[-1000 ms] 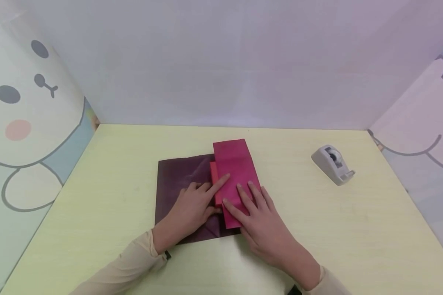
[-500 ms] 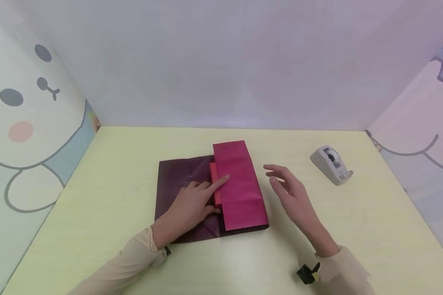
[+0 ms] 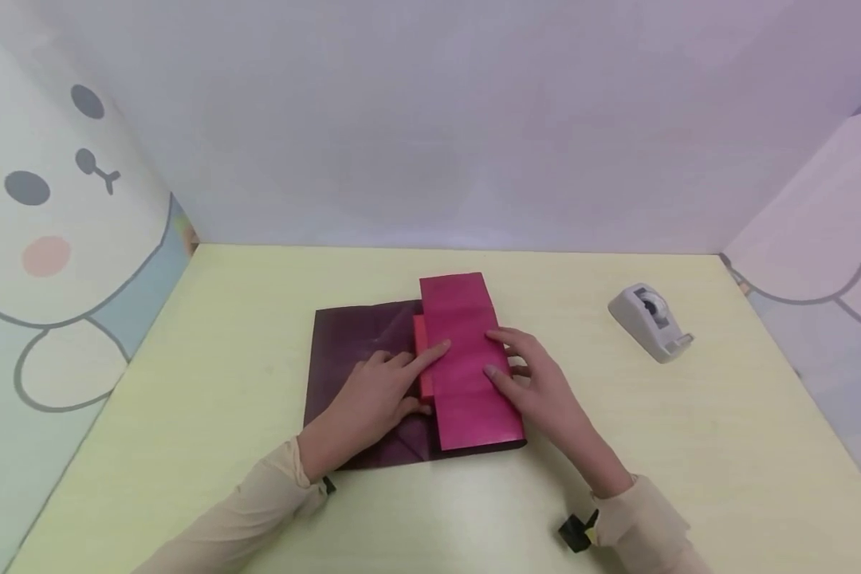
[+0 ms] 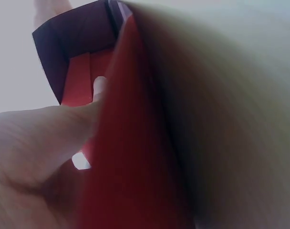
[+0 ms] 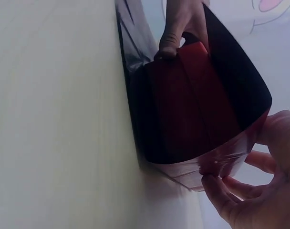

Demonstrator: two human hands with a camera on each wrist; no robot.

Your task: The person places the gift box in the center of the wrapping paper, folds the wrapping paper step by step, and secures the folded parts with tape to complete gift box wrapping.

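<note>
A red box (image 3: 421, 335) lies partly inside a sheet of wrapping paper (image 3: 466, 311), magenta outside and dark purple inside. One flap of the paper is folded over the box top; the rest spreads flat to the left. My left hand (image 3: 369, 402) holds the box at its left side, index finger straight on the flap and thumb low by the box. My right hand (image 3: 548, 399) grips the folded right side of the paper, thumb on top and curled fingers against the side in the right wrist view. The box's open-ended paper sleeve shows there too.
A light grey tape dispenser (image 3: 649, 323) stands to the right on the pale yellow table (image 3: 725, 446). A plain wall rises behind the table, with cartoon-printed panels at both sides.
My right hand lifted off the flap and moved right, then came back onto the paper's right folded edge. The left hand has stayed on the box and flap.
</note>
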